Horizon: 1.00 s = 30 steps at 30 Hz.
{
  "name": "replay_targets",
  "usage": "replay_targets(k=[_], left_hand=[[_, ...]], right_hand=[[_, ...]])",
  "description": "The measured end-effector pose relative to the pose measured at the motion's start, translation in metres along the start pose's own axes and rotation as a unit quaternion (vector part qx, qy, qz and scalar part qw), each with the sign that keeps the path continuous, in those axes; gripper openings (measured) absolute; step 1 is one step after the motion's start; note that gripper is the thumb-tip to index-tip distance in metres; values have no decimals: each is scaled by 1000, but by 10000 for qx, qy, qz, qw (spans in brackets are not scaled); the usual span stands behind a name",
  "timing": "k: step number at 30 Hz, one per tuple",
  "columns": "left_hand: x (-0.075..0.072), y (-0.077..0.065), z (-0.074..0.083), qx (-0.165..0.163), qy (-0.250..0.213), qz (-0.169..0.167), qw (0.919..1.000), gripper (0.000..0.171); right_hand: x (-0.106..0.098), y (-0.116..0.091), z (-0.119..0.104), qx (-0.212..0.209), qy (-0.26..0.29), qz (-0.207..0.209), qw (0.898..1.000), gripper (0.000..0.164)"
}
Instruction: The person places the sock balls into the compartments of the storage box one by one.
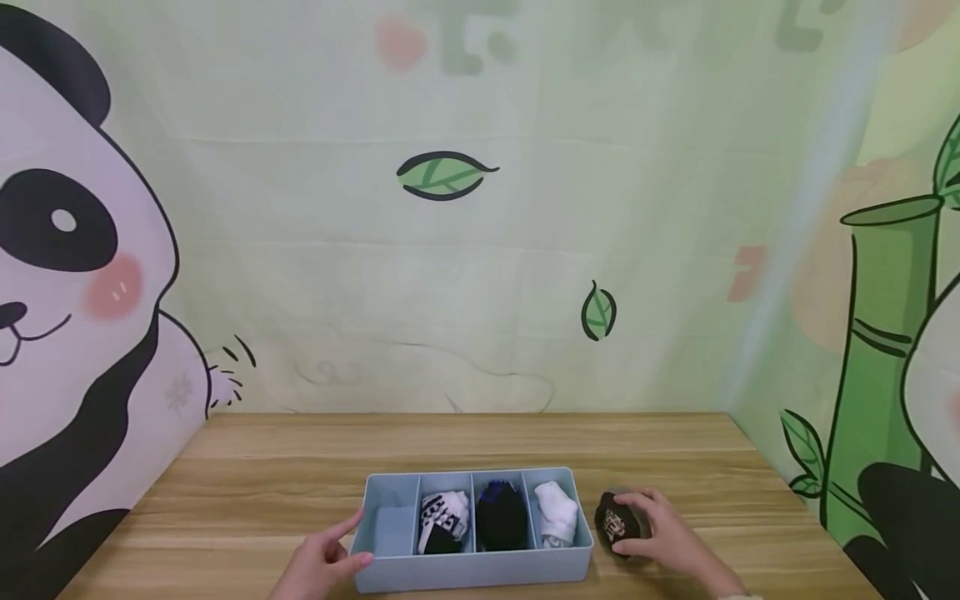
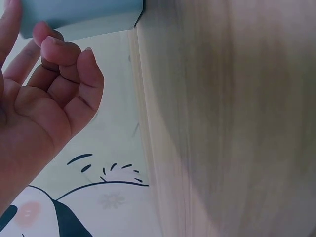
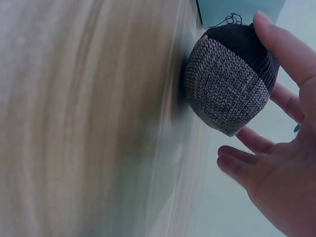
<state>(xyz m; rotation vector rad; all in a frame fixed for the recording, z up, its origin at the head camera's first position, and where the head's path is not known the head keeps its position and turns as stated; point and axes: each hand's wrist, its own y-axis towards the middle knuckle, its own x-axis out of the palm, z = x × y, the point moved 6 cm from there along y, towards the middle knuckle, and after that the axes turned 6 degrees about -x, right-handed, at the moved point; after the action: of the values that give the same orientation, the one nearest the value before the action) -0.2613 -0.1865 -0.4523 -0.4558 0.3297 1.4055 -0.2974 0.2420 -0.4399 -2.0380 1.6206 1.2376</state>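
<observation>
In the head view, a light-blue box with compartments (image 1: 472, 572) stands near the table's front. My left hand (image 1: 324, 560) touches its left end with thumb and index finger; in the left wrist view that hand's (image 2: 49, 103) other fingers bend loosely beneath the box (image 2: 84, 19). To the right of the box, my right hand (image 1: 667, 533) pinches a balled-up dark sock (image 1: 617, 523) between thumb and fingers. Close up, the sock (image 3: 227, 81) shows a grey knit part and a black part with loose threads, at or just above the tabletop; the right hand's (image 3: 281, 148) lower fingers are spread.
Inside the box, a black-and-white patterned sock (image 1: 445, 518), a black sock with blue bits (image 1: 502, 518) and a white sock (image 1: 557, 512) fill three compartments; the leftmost compartment (image 1: 394, 529) holds nothing. Behind the wooden table (image 1: 465, 442) hangs a printed panda-and-bamboo backdrop (image 1: 480, 292).
</observation>
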Motion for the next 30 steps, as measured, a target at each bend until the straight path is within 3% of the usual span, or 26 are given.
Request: replay_targets(k=[10,17,30], left_hand=[[0,0,0,-282,46,66,9996,75],[-1,1,0,-425,162,110,9989,75],[-2,0,1,-374,160,29,9992,72]], right_hand=[[0,-1,1,-22,241,-179,9995,60],[3,3,1,-683,399,-454,9958,62],[7,6,-1,-612,498,-204,9967,54]])
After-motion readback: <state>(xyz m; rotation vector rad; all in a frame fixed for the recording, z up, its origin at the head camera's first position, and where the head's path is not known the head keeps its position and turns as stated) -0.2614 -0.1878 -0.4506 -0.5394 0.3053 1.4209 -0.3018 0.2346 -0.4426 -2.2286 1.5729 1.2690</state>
